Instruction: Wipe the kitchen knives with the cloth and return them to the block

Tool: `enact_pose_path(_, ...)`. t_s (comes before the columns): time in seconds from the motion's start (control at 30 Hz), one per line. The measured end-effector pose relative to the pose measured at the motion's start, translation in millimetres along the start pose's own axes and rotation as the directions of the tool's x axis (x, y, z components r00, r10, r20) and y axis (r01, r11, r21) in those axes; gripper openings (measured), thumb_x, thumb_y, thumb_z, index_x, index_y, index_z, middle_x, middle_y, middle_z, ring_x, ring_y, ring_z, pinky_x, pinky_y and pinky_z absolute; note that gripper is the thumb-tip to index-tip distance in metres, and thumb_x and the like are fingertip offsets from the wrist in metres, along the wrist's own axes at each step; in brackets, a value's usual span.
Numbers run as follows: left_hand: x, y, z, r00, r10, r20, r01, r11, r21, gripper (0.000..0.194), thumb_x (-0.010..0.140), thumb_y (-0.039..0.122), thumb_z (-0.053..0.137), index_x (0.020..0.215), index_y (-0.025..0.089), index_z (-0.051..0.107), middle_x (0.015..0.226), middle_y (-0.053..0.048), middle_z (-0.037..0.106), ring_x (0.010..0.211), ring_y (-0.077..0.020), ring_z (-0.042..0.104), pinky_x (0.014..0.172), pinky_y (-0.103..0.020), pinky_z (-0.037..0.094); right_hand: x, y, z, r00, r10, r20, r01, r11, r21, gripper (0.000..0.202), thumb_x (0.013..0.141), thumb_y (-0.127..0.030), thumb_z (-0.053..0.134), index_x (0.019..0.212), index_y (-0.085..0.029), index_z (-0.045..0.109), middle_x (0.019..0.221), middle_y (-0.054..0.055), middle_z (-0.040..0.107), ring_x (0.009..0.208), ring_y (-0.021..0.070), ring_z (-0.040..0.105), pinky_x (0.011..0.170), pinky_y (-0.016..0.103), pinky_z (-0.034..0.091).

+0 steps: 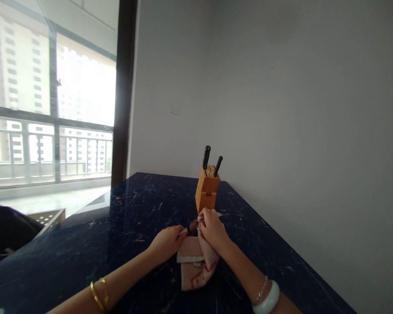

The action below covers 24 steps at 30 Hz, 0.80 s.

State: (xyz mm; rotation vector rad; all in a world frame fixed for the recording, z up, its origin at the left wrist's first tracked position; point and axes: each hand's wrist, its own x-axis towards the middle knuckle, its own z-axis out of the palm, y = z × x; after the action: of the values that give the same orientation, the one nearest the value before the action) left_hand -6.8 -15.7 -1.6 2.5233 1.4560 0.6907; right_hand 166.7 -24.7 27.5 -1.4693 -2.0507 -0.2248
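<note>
Left hand [168, 240]: fingers closed on slim tool [188, 229] | right hand [213, 227]: fingers gripping pink cloth [190, 248], on surface [144, 209] before knife block [207, 192] | room: open leftward, right edge along wall [288, 131] | writing: cloth's red marking [201, 277], unreadable

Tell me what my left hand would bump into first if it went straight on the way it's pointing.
Past the handle it grips, your left hand would probably meet the pink cloth first, near where your right hand holds it, though depth is hard to judge here.
</note>
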Motion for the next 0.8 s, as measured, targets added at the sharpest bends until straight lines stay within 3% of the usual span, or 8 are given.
enact_pose_path(0.2,1,-1,1.6,1.0,-0.003,-0.004,0.003,1.0,0.016,0.034,0.088,0.036,0.029,0.079,0.02,0.058,0.081,-0.005,0.068,0.077,-0.0202,0.063,0.061,-0.025,0.036,-5,-13,2,0.973,-0.221,0.067,0.223,0.975,-0.015,0.016,0.08,-0.011,0.041,0.086,-0.022,0.052,0.086,0.002,0.055,0.086,0.0172,0.045,0.074,0.028,0.032)
enact_pose_path(0.27,1,-1,1.5,1.0,0.008,-0.008,-0.007,1.0,0.02,0.034,0.088,0.037,0.029,0.08,0.02,0.058,0.082,-0.005,0.067,0.078,-0.0202,0.062,0.063,-0.025,0.037,-3,-9,4,0.989,-0.146,0.021,0.144,0.987,0.07,0.022,0.079,-0.011,0.043,0.096,-0.023,0.051,0.088,0.001,0.055,0.086,0.0166,0.046,0.074,0.027,0.034)
enact_pose_path(0.33,0,0,1.2,1.0,0.022,-0.009,-0.021,0.999,0.023,0.034,0.088,0.037,0.029,0.08,0.021,0.057,0.084,-0.005,0.067,0.08,-0.02,0.062,0.064,-0.025,0.037,1,0,7,0.999,0.004,-0.036,0.002,0.988,0.152,0.03,0.075,-0.009,0.045,0.103,-0.022,0.047,0.09,0.002,0.054,0.086,0.0158,0.049,0.074,0.026,0.036)
enact_pose_path(0.43,-2,1,0.7,0.999,0.039,-0.012,-0.038,0.999,0.024,0.034,0.088,0.038,0.03,0.08,0.021,0.057,0.084,-0.005,0.066,0.081,-0.0199,0.062,0.065,-0.025,0.038,6,10,10,0.99,0.119,-0.07,-0.106,0.979,0.175,0.022,0.072,-0.01,0.048,0.092,-0.019,0.047,0.089,0.004,0.051,0.083,0.0159,0.05,0.072,0.026,0.038)
enact_pose_path(0.57,-3,1,-0.5,0.999,0.043,-0.011,-0.043,0.999,0.023,0.034,0.088,0.039,0.029,0.082,0.021,0.058,0.085,-0.005,0.066,0.082,-0.0202,0.062,0.067,-0.026,0.038,2,3,12,0.995,0.077,-0.057,-0.069,0.987,0.145,0.01,0.073,-0.012,0.046,0.073,-0.021,0.047,0.081,0.001,0.05,0.079,0.0156,0.05,0.07,0.026,0.037)
enact_pose_path(0.7,-2,1,-1.1,0.999,0.038,-0.008,-0.038,0.999,0.021,0.035,0.088,0.038,0.029,0.082,0.021,0.058,0.085,-0.005,0.066,0.081,-0.02,0.062,0.067,-0.026,0.038,-4,-9,10,0.998,-0.052,-0.038,0.055,0.996,0.072,0.01,0.074,-0.012,0.045,0.073,-0.022,0.047,0.081,0.0,0.052,0.082,0.016,0.046,0.071,0.027,0.034)
enact_pose_path(0.8,-2,1,-1.3,0.999,0.038,-0.007,-0.038,0.999,0.019,0.035,0.088,0.039,0.029,0.082,0.021,0.058,0.085,-0.005,0.066,0.081,-0.0196,0.062,0.066,-0.025,0.038,-1,-5,5,0.999,-0.035,-0.011,0.035,0.997,0.063,0.012,0.075,-0.01,0.044,0.072,-0.021,0.047,0.081,0.001,0.052,0.082,0.0159,0.045,0.071,0.026,0.033)
